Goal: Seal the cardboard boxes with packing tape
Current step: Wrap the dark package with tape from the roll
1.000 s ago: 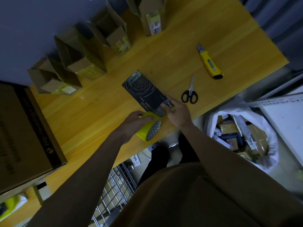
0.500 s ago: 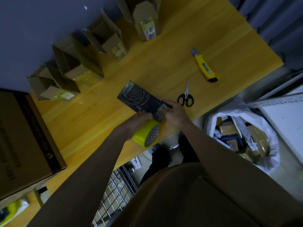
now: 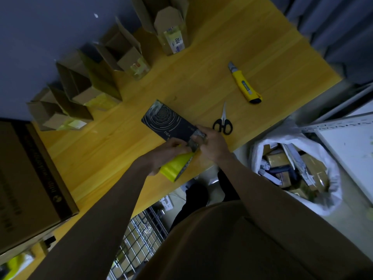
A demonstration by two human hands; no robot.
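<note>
Head view: hands (image 3: 189, 150) press glossy yellow tape roll (image 3: 176, 165) against flat black box (image 3: 168, 123).

Large brown carton (image 3: 24, 178): cut off at my left edge. Black box (image 3: 167, 124): near end covered by both hands. Tape roll (image 3: 176, 167): partly hidden under left hand (image 3: 163, 154). Carton lettering: too blurred to read.

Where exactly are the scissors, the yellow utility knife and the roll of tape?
scissors (image 3: 222, 125): head view, on the black handle loops.
yellow utility knife (image 3: 243, 84): head view, mid-body of the yellow casing.
roll of tape (image 3: 175, 166): head view, on the yellow outer face of the roll.
</note>
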